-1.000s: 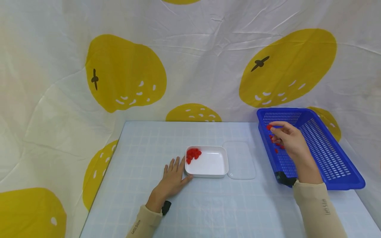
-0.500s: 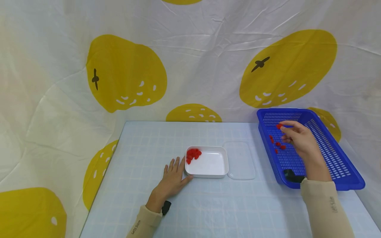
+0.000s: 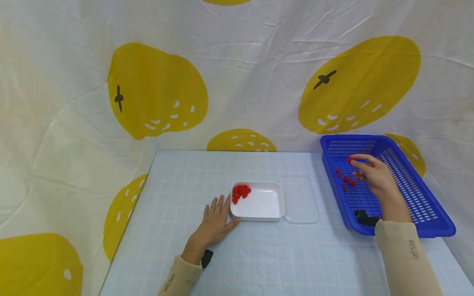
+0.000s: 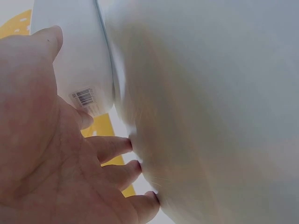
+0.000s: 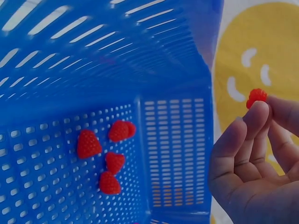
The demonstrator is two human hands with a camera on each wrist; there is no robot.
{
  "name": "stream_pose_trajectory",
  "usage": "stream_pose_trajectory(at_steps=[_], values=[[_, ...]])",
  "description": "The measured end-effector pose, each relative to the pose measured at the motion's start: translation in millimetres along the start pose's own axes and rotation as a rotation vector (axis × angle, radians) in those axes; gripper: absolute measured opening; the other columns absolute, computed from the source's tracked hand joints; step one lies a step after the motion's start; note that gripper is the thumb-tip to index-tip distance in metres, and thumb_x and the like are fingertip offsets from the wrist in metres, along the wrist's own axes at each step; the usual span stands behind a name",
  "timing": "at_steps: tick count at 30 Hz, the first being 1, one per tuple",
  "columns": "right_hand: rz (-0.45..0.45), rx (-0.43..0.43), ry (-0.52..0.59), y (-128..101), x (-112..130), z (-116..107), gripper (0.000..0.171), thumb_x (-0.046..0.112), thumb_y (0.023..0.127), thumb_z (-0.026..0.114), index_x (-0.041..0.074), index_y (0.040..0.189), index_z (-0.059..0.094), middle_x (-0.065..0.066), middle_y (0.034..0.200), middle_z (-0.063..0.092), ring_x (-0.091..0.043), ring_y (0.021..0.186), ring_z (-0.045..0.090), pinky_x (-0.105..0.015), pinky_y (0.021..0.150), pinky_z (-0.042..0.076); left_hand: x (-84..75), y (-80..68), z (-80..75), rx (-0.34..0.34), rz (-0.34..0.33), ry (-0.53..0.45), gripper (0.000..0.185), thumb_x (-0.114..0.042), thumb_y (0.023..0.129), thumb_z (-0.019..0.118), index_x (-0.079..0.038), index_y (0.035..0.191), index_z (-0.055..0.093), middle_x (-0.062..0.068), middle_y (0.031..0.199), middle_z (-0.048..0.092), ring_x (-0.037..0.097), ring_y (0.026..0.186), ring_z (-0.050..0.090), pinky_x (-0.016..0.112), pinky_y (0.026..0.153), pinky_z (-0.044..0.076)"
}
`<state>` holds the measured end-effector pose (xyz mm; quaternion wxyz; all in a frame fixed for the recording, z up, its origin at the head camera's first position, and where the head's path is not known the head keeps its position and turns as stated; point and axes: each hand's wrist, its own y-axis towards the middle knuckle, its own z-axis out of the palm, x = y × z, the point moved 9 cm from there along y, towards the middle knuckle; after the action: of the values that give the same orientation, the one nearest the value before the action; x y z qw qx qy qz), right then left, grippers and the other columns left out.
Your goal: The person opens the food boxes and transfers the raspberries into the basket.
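Observation:
My right hand (image 3: pixel 356 165) hovers inside the blue basket (image 3: pixel 411 193) and pinches one red raspberry (image 3: pixel 349 160) between thumb and fingertips; the right wrist view shows that raspberry (image 5: pixel 256 97) at the fingertips. Several more raspberries (image 3: pixel 344 179) lie on the basket floor (image 5: pixel 110 161). My left hand (image 3: pixel 216 216) rests flat on the table, its fingers straight, touching the left side of a white dish (image 3: pixel 268 205). A small heap of raspberries (image 3: pixel 240 192) fills the dish's far left corner. In the left wrist view the palm (image 4: pixel 46 158) lies beside the dish (image 4: pixel 84 70), which carries a barcode label.
A clear plastic lid (image 3: pixel 300 199) lies flat on the table between the dish and the basket. The pale blue gridded table (image 3: pixel 259 255) is backed by a white cloth with yellow fruit prints (image 3: pixel 157 90). The basket stands at the table's right edge.
My right hand moved right from the basket's left rim to over its inside, keeping a raspberry pinched. The left hand and dish stayed still.

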<state>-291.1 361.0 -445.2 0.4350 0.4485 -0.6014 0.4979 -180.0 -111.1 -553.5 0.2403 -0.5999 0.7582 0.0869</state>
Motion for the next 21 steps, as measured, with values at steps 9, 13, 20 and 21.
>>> stream_pose_trajectory(at_steps=[9,13,20,21], values=[[-0.030,0.027,0.035,-4.6,6.0,2.7,0.028,0.022,0.097,0.068,0.018,0.124,0.067,0.004,0.083,0.063,-0.014,0.068,0.063,-0.026,0.062,0.054,-0.4,0.1,0.4,0.003,0.001,0.008,0.089,-0.057,0.098,0.053,-0.012,0.162,0.011,0.020,0.164,0.015,0.043,0.149,0.008,0.064,0.116,0.009],[-0.074,0.012,-0.033,-10.8,19.6,9.7,0.030,0.028,0.095,0.070,0.021,0.124,0.068,0.005,0.088,0.061,-0.013,0.070,0.063,-0.025,0.065,0.055,0.0,-0.1,0.9,0.009,-0.003,0.010,0.089,-0.057,0.098,0.053,-0.012,0.162,0.011,0.019,0.164,0.015,0.042,0.150,0.007,0.063,0.116,0.008],[-0.165,0.019,-0.199,-23.6,49.3,40.3,0.037,0.035,0.097,0.066,0.020,0.131,0.065,-0.003,0.100,0.058,-0.016,0.076,0.062,-0.023,0.070,0.055,0.8,0.2,1.0,0.011,-0.005,0.011,0.089,-0.057,0.098,0.053,-0.012,0.162,0.010,0.019,0.165,0.014,0.042,0.150,0.007,0.063,0.116,0.009],[-0.177,0.024,-0.213,-25.0,52.3,46.0,0.038,0.035,0.098,0.066,0.018,0.132,0.065,-0.005,0.101,0.058,-0.017,0.077,0.062,-0.024,0.070,0.056,0.7,0.2,0.8,0.007,-0.002,0.010,0.089,-0.056,0.098,0.054,-0.012,0.162,0.011,0.019,0.164,0.015,0.042,0.150,0.008,0.064,0.116,0.009]])
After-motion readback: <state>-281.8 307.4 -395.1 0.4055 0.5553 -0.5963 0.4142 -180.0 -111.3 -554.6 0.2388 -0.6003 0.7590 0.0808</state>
